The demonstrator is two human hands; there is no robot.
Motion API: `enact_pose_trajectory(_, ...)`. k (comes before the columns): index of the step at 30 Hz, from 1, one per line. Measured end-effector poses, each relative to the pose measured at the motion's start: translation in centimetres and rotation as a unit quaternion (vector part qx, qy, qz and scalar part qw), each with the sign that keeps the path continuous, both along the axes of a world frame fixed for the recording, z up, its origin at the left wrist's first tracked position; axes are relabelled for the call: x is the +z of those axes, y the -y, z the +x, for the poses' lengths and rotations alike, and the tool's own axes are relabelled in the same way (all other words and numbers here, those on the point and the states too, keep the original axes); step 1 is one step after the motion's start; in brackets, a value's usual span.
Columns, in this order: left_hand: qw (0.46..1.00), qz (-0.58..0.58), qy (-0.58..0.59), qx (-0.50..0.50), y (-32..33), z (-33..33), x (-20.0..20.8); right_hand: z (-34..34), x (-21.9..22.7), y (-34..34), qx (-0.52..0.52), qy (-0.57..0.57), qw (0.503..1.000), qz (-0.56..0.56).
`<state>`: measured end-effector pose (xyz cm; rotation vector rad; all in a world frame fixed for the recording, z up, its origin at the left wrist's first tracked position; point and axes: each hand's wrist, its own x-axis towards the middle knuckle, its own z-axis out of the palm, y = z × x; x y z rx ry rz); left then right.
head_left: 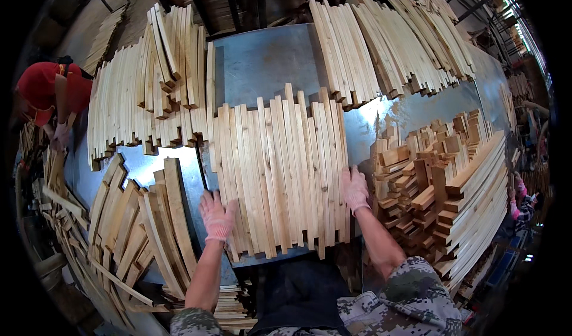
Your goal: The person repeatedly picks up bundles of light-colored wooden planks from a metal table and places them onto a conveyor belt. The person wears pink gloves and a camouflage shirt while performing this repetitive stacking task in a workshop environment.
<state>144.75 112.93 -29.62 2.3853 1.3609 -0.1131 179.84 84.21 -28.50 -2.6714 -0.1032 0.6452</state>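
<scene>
A row of pale wooden strips (274, 169) lies side by side on the metal table in front of me, their ends uneven at both the far and near sides. My left hand (217, 218), in a pink glove, rests against the row's left edge with fingers stretched out and thumb apart. On the opposite side my right hand (356, 191), gloved alike, lies along the right edge, fingers extended forward. Neither hand is wrapped round a strip; the row sits between them.
Stacked strips (125, 98) cover the back left, and more strips (387, 47) the back right. Loose, crossed pieces (143, 223) lie at the near left. A jumbled pile of short blocks (423, 175) stands at right. A person in a red cap (44, 92) bends at far left.
</scene>
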Motion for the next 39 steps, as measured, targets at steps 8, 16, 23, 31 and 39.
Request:
enact_pose_trajectory(8,0.831,-0.357,0.335,0.264,0.4,2.3,2.8,0.8,0.9,-3.1,0.006,-0.037,0.998,-0.055)
enact_pose_trajectory(16,0.760,-0.505,0.303,0.274,-1.6,3.6,3.2,1.1,-2.3,-1.1,0.015,0.045,0.998,-0.036)
enact_pose_trajectory(23,0.804,-0.438,0.314,0.252,3.6,-0.4,8.6,-1.9,-1.9,2.8,-0.049,-0.002,0.980,0.195)
enact_pose_trajectory(31,0.856,-0.279,0.327,0.288,12.1,-13.4,17.5,-5.6,-1.0,1.8,0.024,-0.131,0.900,0.414)
enact_pose_trajectory(39,0.744,-0.124,0.486,0.441,31.2,-34.2,29.1,-27.6,17.3,-4.4,0.227,-0.250,0.817,0.468)
